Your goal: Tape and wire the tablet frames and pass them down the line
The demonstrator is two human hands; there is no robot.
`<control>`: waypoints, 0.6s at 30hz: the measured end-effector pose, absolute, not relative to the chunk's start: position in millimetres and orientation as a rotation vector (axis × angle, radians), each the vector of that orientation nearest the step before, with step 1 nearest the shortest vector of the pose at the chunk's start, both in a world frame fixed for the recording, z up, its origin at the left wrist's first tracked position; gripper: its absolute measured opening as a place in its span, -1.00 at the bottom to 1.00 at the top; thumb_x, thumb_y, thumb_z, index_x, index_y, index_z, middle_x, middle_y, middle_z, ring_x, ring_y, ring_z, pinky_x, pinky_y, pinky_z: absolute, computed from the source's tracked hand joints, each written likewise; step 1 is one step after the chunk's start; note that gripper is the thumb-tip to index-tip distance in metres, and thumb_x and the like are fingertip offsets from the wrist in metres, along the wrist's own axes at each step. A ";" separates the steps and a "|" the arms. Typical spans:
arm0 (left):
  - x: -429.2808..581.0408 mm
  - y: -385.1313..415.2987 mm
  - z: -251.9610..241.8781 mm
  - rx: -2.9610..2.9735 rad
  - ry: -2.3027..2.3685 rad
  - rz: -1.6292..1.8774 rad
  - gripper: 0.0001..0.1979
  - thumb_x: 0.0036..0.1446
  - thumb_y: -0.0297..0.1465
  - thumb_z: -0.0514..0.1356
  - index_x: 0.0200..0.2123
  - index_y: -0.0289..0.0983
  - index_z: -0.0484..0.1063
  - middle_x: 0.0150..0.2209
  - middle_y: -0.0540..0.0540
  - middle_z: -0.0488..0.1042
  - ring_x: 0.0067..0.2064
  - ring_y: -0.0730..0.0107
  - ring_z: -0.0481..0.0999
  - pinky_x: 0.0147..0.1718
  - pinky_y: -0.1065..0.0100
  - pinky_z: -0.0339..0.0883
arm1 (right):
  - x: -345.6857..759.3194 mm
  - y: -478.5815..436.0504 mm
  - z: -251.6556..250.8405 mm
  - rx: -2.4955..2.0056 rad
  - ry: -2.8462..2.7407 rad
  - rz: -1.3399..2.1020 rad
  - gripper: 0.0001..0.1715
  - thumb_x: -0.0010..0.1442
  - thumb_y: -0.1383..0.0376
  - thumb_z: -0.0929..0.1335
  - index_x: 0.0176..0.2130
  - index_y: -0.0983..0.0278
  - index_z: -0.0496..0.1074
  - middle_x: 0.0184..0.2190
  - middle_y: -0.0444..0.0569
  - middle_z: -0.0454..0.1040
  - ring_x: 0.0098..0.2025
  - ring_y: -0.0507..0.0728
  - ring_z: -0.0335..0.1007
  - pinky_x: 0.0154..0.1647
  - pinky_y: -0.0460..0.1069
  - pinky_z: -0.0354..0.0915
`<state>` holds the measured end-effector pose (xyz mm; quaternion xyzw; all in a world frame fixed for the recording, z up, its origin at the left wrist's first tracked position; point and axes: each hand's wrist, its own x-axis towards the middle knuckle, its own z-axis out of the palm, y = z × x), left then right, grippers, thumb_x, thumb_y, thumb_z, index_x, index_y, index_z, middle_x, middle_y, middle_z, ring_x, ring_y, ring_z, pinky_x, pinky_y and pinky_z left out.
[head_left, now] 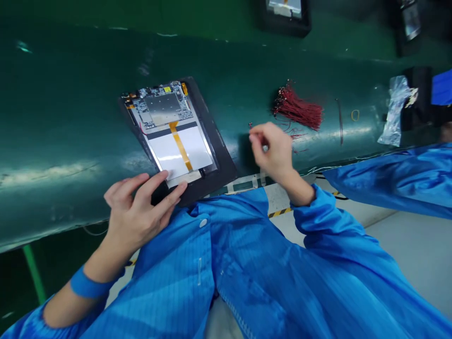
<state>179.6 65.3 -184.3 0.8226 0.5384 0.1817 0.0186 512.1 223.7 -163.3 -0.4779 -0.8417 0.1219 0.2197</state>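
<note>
Here, the green bench (70,117) is stretching across your view, and the opened tablet (176,136) is lying on it, back up, tilted, with its board and orange flex showing. Your left hand (136,214) is resting on the tablet's near corner, fingers spread flat and gripping nothing. Your right hand (273,148) is hovering beside the tablet, fingertips pinched together; I cannot tell what they are holding. A bundle of red wires (298,110) is lying just beyond it.

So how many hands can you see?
2. The left hand rests on the near corner of the opened tablet. The right hand hovers over the green bench, beside the red wire bundle. Any co-worker's hands are hidden.
</note>
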 end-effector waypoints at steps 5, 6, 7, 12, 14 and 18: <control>194.7 83.2 -172.2 2.697 1.619 0.850 -0.36 0.27 -0.41 0.34 0.40 -0.06 0.38 0.27 -0.30 0.39 0.22 -0.28 0.39 -0.05 -0.32 0.50 | 528.0 272.5 -171.5 -1.548 -2.326 0.370 -0.88 0.40 0.25 0.40 -0.23 0.22 0.43 -0.14 0.11 0.40 0.05 0.35 0.34 0.20 0.35 0.34; 200.1 88.1 -167.4 2.690 1.622 0.904 -0.38 0.25 -0.43 0.34 0.36 -0.09 0.41 0.26 -0.32 0.40 0.22 -0.30 0.38 -0.06 -0.34 0.49 | 527.8 276.9 -173.9 -1.513 -2.370 0.402 -0.89 0.41 0.26 0.38 -0.22 0.22 0.42 -0.13 0.11 0.39 0.07 0.35 0.33 0.21 0.36 0.33; 205.8 93.0 -162.1 2.665 1.626 0.949 -0.41 0.23 -0.45 0.34 0.32 -0.09 0.44 0.25 -0.32 0.40 0.23 -0.31 0.38 -0.05 -0.35 0.47 | 527.3 279.8 -175.8 -1.476 -2.412 0.427 -0.89 0.43 0.28 0.36 -0.21 0.22 0.41 -0.13 0.12 0.39 0.06 0.35 0.33 0.22 0.37 0.33; 234.6 121.6 -138.4 2.405 1.592 1.125 -0.67 0.23 -0.48 0.30 0.05 -0.12 0.58 0.15 -0.26 0.50 0.18 -0.22 0.43 0.06 -0.32 0.37 | 526.7 281.8 -169.7 -1.235 -2.576 0.495 -0.79 0.51 0.27 0.22 -0.17 0.21 0.39 -0.09 0.12 0.40 0.03 0.32 0.34 0.15 0.33 0.35; 247.1 138.2 -135.1 2.258 1.578 1.164 -0.77 0.29 -0.47 0.26 -0.04 -0.12 0.60 0.05 -0.21 0.56 0.11 -0.08 0.48 0.08 -0.22 0.37 | 525.4 279.6 -162.6 -1.098 -2.607 0.511 -0.72 0.55 0.20 0.17 -0.14 0.19 0.39 -0.07 0.11 0.40 0.05 0.32 0.34 0.16 0.33 0.33; 270.8 180.0 -138.6 2.065 1.484 1.041 -0.81 0.40 -0.44 0.18 -0.05 -0.20 0.60 -0.16 -0.12 0.60 -0.09 0.15 0.51 -0.02 0.04 0.39 | 515.7 271.7 -152.0 -0.860 -2.604 0.525 -0.56 0.59 0.04 0.10 -0.14 0.17 0.39 -0.08 0.08 0.40 0.03 0.31 0.34 0.13 0.32 0.32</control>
